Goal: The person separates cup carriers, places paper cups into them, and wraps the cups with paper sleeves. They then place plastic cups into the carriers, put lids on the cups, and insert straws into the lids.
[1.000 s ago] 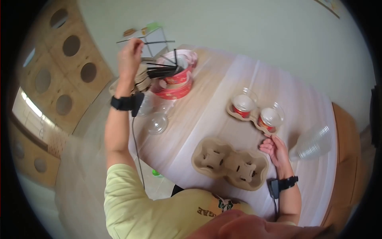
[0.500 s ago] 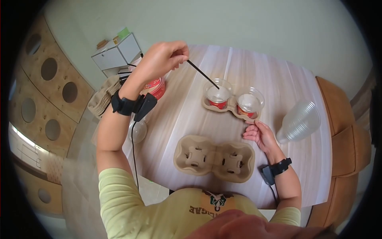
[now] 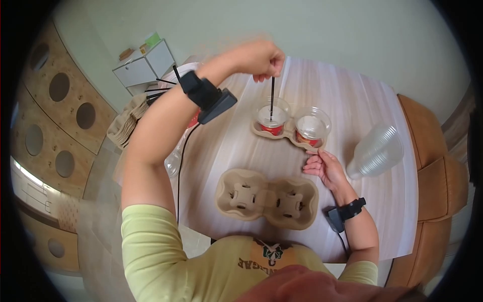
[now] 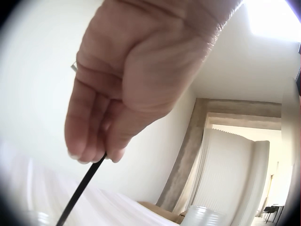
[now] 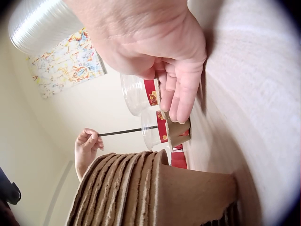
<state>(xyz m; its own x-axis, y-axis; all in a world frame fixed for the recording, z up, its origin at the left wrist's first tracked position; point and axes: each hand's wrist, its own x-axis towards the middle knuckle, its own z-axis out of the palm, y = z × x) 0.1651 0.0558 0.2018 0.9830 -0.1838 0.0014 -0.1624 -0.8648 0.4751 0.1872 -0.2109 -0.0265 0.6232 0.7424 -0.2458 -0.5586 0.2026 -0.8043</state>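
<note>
My left hand (image 3: 264,58) is raised over the far side of the table and pinches the top of a black straw (image 3: 272,95) between thumb and fingertips. The straw stands nearly upright, its lower end inside the left clear plastic cup (image 3: 279,106). That cup and a second clear cup (image 3: 313,123), both with red bands, sit in a brown pulp cup carrier (image 3: 289,134). My right hand (image 3: 327,168) grips the carrier's near right corner with thumb and forefinger, the other fingers loosely bent. In the right wrist view the straw (image 5: 120,133) runs into the farther cup.
Nested pulp carriers (image 3: 266,199) lie in front of my body. A stack of clear cups (image 3: 377,151) leans at the right, near brown chairs (image 3: 432,171). Behind my left arm are more pulp carriers (image 3: 126,121), black straws (image 3: 160,93) and clear lids (image 3: 172,163).
My left hand has moved right from the straw bundle with one straw, now upright in the left cup. My right hand has stayed at the carrier's corner.
</note>
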